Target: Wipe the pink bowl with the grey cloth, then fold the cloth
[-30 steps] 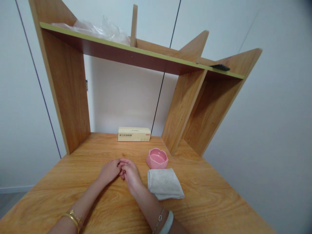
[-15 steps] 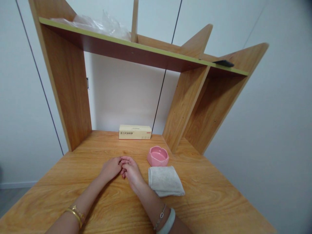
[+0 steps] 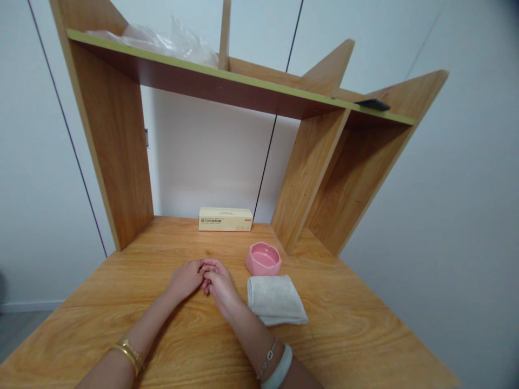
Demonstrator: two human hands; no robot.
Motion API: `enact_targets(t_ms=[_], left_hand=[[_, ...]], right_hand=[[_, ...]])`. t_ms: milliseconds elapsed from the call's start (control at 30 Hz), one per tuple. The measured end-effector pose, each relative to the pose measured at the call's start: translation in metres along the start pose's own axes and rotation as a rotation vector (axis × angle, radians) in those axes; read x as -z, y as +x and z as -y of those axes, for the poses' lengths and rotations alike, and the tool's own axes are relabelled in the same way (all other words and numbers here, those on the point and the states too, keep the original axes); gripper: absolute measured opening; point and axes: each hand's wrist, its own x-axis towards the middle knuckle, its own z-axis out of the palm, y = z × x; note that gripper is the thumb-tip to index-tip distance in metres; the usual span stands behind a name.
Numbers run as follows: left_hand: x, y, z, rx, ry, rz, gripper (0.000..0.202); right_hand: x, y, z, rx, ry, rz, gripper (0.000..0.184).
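Note:
My left hand (image 3: 186, 280) and my right hand (image 3: 221, 286) rest together on the wooden desk, their fingertips touching and loosely curled into each other. I see no object between them. Some fingers of the left hand are hidden behind the right. Just right of my right hand is a folded grey cloth (image 3: 276, 300), lying flat beside the forearm. Behind the cloth sits a pink angular bowl (image 3: 263, 260), like an ashtray, and nothing shows inside it.
A cream box (image 3: 225, 220) with printed characters stands at the back of the desk (image 3: 194, 346). Wooden side panels rise left and right, carrying a shelf (image 3: 227, 89) overhead. On it lie clear plastic wrapping (image 3: 170, 46) and a dark flat object (image 3: 373, 104).

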Motion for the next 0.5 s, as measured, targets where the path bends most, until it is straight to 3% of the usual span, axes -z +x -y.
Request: enact_targets(t_ms=[500], left_hand=[[0.0007, -0.0006, 0.0001, -0.014, -0.009, 0.0, 0.032]], right_hand=[[-0.0022, -0.0029, 0.0031, -0.007, -0.003, -0.015, 0.03]])
